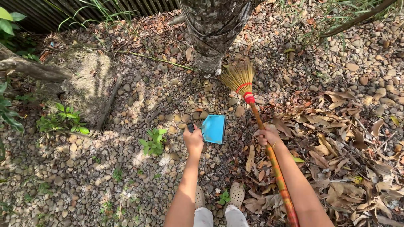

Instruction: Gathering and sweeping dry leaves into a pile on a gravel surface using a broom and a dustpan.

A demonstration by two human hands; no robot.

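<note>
Your two feet in pale perforated clogs [237, 194] stand on the pebble ground [126, 176] at the bottom of the view, toes pointing toward the tree. Just above them your forearms reach forward. Your right hand [266, 136] has its fingers wrapped tight around the long orange-and-yellow wooden handle of the straw broom [252, 103], which runs from your right elbow up and left to its fan of yellow bristles, bound with red bands, resting on the stones near the tree. Your left hand [193, 138] has its fingers closed on the dark handle of the flat turquoise plastic dustpan [213, 128], which sits low over the pebbles just left of the broom's shaft, its open lip facing the bristles.

By the look of it, you are at the gathering stage: pan set down, broom placed beyond it. A thick drift of dry brown leaves [336, 138] lies to your right, well apart from the pan. The next stroke would need the bristles drawn toward the pan's lip while the pan stays pressed down so that litter does not slide under it.

Farther off stand small green weeds [155, 141], the mottled grey tree trunk [214, 29], and a dark slatted fence [84, 10].
</note>
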